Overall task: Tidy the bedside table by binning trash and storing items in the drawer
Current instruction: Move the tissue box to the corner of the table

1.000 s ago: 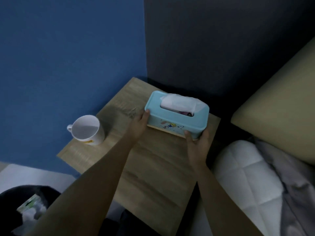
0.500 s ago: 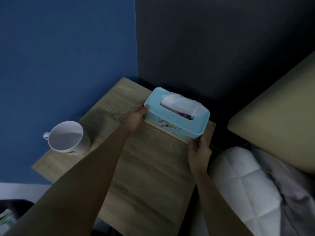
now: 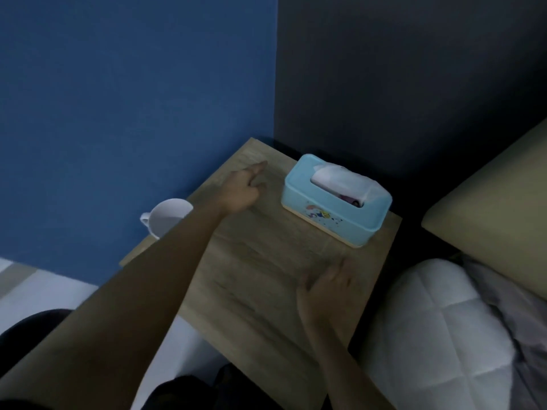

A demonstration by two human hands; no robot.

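Note:
A light blue tissue box (image 3: 331, 211) with a white tissue sticking out stands at the back right of the wooden bedside table (image 3: 266, 279). My left hand (image 3: 241, 189) hovers over the table's back left, fingers apart, a hand's width left of the box. Nearer the front right edge, my right hand (image 3: 327, 291) rests low over the wood, fingers spread, holding nothing. A white mug (image 3: 165, 216) stands at the table's left edge, partly hidden behind my left forearm.
A blue wall is on the left and a dark wall behind. On the right lie a beige headboard (image 3: 488, 208) and a white quilted pillow (image 3: 438, 335). A dark bin rim (image 3: 26, 324) shows at the lower left on the pale floor.
Both hands have let go of the tissue box, which now stands at the back of the table. The left hand moved up and left, the right hand drew back towards me.

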